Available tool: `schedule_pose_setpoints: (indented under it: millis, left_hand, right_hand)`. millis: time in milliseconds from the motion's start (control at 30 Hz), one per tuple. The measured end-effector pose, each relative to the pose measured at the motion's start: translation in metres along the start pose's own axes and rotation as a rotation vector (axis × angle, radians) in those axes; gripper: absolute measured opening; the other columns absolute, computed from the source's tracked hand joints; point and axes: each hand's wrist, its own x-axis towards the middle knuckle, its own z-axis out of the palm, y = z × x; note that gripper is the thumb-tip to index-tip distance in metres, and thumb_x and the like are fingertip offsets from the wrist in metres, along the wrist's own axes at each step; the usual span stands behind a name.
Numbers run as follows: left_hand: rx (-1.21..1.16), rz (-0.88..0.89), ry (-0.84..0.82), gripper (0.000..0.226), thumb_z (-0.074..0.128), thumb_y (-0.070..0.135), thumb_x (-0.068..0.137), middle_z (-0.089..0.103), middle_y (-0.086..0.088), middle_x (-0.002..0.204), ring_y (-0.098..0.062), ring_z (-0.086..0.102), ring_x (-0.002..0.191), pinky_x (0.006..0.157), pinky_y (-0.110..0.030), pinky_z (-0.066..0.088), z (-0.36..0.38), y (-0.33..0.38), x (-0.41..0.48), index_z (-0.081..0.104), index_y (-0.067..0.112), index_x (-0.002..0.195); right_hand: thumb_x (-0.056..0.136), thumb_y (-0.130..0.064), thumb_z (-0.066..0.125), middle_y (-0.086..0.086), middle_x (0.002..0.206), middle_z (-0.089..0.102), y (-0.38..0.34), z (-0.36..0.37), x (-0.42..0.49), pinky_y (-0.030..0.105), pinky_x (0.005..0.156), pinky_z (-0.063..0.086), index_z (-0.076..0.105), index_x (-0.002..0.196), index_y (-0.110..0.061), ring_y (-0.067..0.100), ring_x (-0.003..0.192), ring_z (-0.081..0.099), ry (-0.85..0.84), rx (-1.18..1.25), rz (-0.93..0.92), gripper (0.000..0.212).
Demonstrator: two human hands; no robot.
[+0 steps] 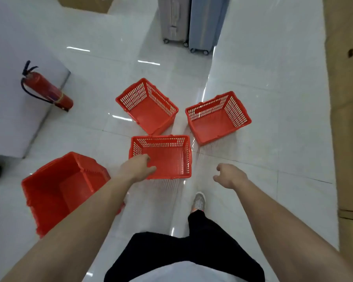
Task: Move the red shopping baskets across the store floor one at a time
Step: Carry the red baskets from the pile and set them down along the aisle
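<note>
Several red shopping baskets stand on the white tiled floor. The middle basket [167,157] is nearest to me, with one basket [149,107] behind it on the left and another [217,119] behind it on the right. A larger-looking basket [59,190] sits at my near left, partly hidden by my left forearm. My left hand [138,166] is over the near left corner of the middle basket, with loosely curled fingers and thumb above its inside. I cannot tell whether it touches the rim. My right hand [229,175] hangs loosely curled to the right of that basket and holds nothing.
A red fire extinguisher [47,89] leans against a white counter [12,110] on the left. Two suitcases [192,23] stand at the back. Cardboard boxes [348,119] line the right side. My shoe [199,201] is just behind the middle basket.
</note>
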Motion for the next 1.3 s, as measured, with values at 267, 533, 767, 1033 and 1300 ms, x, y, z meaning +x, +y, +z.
schedule_pose_setpoints:
  millis: [267,533,767,1033,1300]
  left_hand:
    - [-0.101,-0.223,0.015,0.046,0.063,0.047,0.085,0.067,-0.008,0.116,-0.026,0.062,0.103,0.081,-0.033,0.046,0.04,-0.05,0.105,0.061,0.014,0.117]
    - [-0.207,-0.456,0.061,0.066,0.065,0.047,0.085,0.06,-0.012,0.133,-0.03,0.06,0.116,0.095,-0.041,0.047,0.149,-0.183,0.254,0.05,0.009,0.137]
    - [-0.233,-0.553,0.206,0.079,0.064,0.051,0.088,0.052,-0.015,0.143,-0.036,0.052,0.127,0.103,-0.051,0.042,0.255,-0.303,0.379,0.035,0.008,0.147]
    - [-0.295,-0.512,0.246,0.042,0.057,0.027,0.096,0.061,-0.029,0.121,-0.048,0.057,0.11,0.091,-0.049,0.046,0.327,-0.331,0.419,0.047,0.001,0.126]
    - [-0.438,-0.481,0.402,0.03,0.062,0.029,0.093,0.07,-0.021,0.104,-0.042,0.064,0.098,0.082,-0.042,0.047,0.22,-0.29,0.306,0.063,0.007,0.113]
  right_hand:
    - [0.09,-0.036,0.059,0.008,0.138,0.059,-0.008,0.023,0.149,0.038,0.097,0.047,0.053,0.14,-0.015,0.027,0.124,0.056,-0.026,0.155,-0.053,0.055]
    - [0.09,-0.032,0.065,0.015,0.14,0.055,-0.02,0.138,0.332,0.043,0.104,0.044,0.044,0.147,-0.008,0.03,0.127,0.054,0.016,0.348,0.014,0.065]
    - [0.092,-0.027,0.065,0.016,0.139,0.055,-0.028,0.262,0.473,0.049,0.106,0.044,0.041,0.146,-0.009,0.033,0.129,0.053,0.11,0.489,0.089,0.062]
    - [0.095,-0.014,0.058,0.012,0.115,0.07,-0.028,0.317,0.5,0.028,0.082,0.043,0.047,0.133,-0.017,0.035,0.103,0.066,0.422,0.652,0.157,0.04]
    - [0.094,-0.016,0.062,0.01,0.11,0.072,-0.046,0.212,0.369,0.038,0.084,0.049,0.053,0.129,-0.019,0.035,0.1,0.068,0.466,0.656,0.136,0.037]
